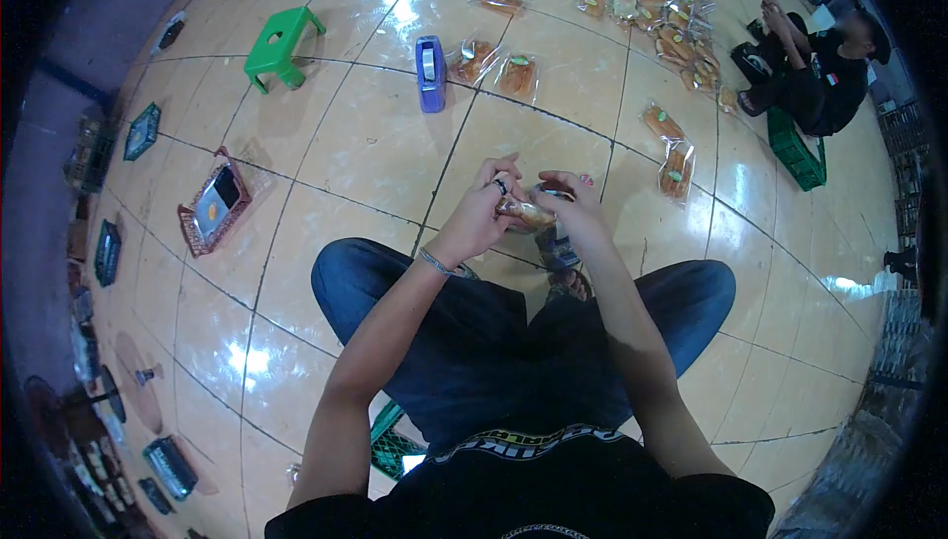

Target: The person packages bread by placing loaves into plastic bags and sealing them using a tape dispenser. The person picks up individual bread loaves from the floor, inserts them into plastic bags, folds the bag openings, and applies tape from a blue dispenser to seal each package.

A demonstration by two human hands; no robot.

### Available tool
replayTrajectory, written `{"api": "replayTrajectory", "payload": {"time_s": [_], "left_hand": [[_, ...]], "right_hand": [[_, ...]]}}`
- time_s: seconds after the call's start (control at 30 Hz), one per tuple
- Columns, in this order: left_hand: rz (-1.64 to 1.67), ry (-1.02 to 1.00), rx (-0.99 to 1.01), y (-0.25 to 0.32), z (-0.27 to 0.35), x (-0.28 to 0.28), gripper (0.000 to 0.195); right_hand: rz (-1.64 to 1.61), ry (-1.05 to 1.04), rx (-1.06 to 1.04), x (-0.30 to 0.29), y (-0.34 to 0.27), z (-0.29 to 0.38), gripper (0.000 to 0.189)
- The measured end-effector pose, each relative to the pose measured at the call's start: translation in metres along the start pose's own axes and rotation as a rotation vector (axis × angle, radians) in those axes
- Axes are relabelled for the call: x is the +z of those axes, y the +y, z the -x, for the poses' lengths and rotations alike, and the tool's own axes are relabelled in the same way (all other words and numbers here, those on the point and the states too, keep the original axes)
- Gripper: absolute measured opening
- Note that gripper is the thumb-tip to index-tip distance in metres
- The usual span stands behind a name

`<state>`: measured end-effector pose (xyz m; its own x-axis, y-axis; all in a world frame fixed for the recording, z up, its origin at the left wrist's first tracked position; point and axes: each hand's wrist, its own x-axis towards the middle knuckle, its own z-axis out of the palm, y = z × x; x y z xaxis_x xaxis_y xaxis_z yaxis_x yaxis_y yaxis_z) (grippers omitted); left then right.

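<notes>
Between my hands, above my crossed legs, is a bread roll in clear plastic wrap (527, 212). My left hand (492, 206), with a ring and a bracelet, grips its left end. The fingers of my right hand (566, 202) close on its right end. A small pink and white spot shows by the right fingertips; I cannot tell what it is. A blue tape dispenser (430, 74) stands on the tiled floor ahead, beside wrapped bread (474, 61) and another wrapped bread roll (518, 76). Two more wrapped rolls (675, 172) lie to the right.
A large pile of wrapped bread (655, 2) lies at the upper right, near a seated person (822, 72) on a green crate (796, 150). A green plastic stool (278, 43) and a reddish basket (215, 202) stand to the left. Another green crate (389, 439) is beneath me.
</notes>
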<state>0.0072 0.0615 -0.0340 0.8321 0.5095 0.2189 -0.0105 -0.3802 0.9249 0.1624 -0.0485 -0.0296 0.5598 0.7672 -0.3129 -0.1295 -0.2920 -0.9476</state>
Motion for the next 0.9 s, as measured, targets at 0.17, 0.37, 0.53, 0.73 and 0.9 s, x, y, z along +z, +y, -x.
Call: {"api": "replayTrajectory", "payload": {"time_s": [0.17,0.37,0.53,0.73,0.9], "left_hand": [[-0.152,-0.144,0.274,-0.003,-0.003,-0.004,0.032],[0.406,-0.148,-0.129,-0.017,-0.002,-0.019,0.042],[0.412,-0.119,-0.363,0.011,-0.003,-0.028,0.053],[0.550,-0.310,-0.518,0.006,0.002,-0.028,0.044],[0.391,-0.349,-0.401,0.004,0.005,-0.024,0.044]], "right_hand": [[0.046,0.077,-0.068,-0.003,0.019,-0.006,0.027],[0.022,-0.153,-0.214,-0.016,0.012,0.008,0.025],[0.005,-0.030,-0.196,-0.018,0.004,0.013,0.030],[0.151,0.167,-0.289,-0.015,-0.014,0.011,0.034],[0.644,-0.068,-0.031,-0.016,-0.056,0.019,0.035]]}}
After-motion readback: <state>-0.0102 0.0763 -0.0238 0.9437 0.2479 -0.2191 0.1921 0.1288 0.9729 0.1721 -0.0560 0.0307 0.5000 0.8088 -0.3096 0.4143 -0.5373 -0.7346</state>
